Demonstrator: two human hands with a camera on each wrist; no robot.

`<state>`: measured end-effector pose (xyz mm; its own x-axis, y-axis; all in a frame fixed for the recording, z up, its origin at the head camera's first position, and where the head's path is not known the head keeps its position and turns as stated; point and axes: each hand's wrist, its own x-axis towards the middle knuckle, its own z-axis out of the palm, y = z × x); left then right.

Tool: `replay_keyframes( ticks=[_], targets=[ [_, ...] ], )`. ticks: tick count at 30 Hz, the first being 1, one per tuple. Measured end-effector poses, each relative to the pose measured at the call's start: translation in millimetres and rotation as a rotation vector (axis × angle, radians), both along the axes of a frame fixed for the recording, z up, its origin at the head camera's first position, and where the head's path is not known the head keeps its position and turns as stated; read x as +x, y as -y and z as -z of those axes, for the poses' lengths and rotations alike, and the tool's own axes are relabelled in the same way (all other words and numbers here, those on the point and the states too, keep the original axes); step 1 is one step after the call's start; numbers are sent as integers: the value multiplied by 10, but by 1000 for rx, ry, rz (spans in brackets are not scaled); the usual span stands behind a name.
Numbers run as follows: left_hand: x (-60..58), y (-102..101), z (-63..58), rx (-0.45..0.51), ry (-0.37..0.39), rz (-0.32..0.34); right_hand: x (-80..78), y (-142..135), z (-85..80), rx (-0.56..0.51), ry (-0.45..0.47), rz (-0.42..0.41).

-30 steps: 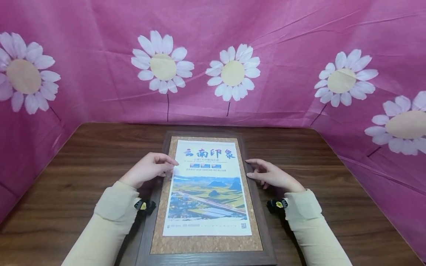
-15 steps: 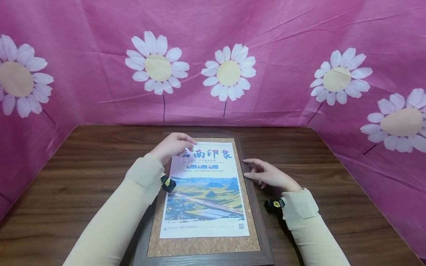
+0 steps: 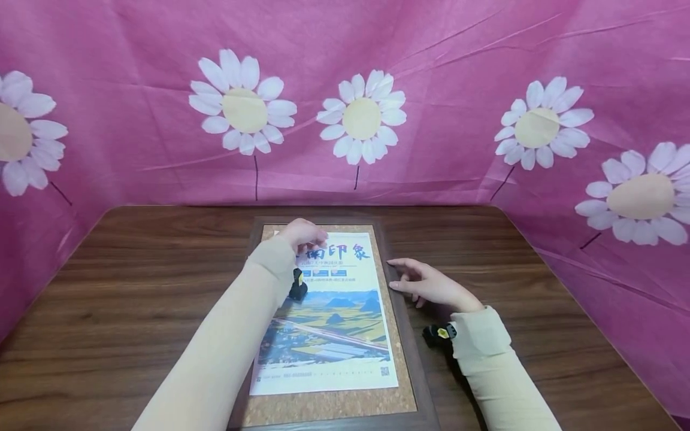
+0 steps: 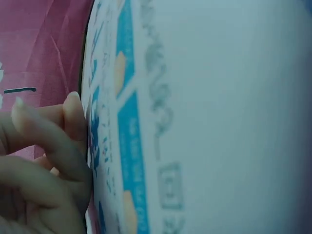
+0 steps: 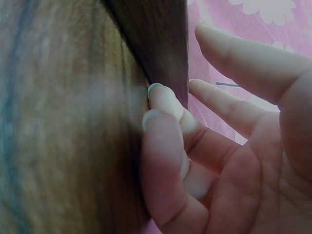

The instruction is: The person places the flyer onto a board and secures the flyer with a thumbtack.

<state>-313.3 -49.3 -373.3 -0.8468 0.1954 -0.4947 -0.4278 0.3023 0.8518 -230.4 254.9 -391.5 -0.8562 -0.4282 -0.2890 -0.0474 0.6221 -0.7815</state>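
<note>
A printed poster (image 3: 345, 323) with a blue and yellow landscape and large Chinese characters lies on a cork board (image 3: 323, 408) in a dark brown frame (image 3: 414, 365). My left hand (image 3: 305, 233) is over the poster's upper left, hiding part of the title. Up close in the left wrist view, the fingers (image 4: 44, 180) are loosely bent against the paper, with nothing seen between them. My right hand (image 3: 431, 284) is by the frame's right side, thumb and forefinger at its edge. The right wrist view has loosely bent fingertips (image 5: 163, 100) by the frame's side, near the tabletop.
The board stands on a dark wood-grain table (image 3: 135, 311). Behind and on both sides hangs a pink cloth (image 3: 431, 131) printed with white daisies. Black wrist cameras (image 3: 297, 286) are worn at the cuffs.
My left hand has moved from the poster's left edge up and to the right, over its title. The right hand stays by the frame. The whole view has shifted slightly.
</note>
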Motion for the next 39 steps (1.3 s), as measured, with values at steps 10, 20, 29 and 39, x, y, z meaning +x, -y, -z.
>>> replay_keyframes(
  ticks=[10, 20, 29, 39],
  targets=[
    [-4, 51, 90, -46, -36, -46, -4, -15, 34, -8, -17, -14],
    [2, 84, 59, -126, -98, -8, -7, -22, 43, -9, -8, -9],
    [40, 127, -33, -178, -124, 7, -9, -10, 46, -11, -15, -20],
    [-9, 116, -42, -15, -95, 65, -3, -10, 22, 0, -9, -12]
  ],
)
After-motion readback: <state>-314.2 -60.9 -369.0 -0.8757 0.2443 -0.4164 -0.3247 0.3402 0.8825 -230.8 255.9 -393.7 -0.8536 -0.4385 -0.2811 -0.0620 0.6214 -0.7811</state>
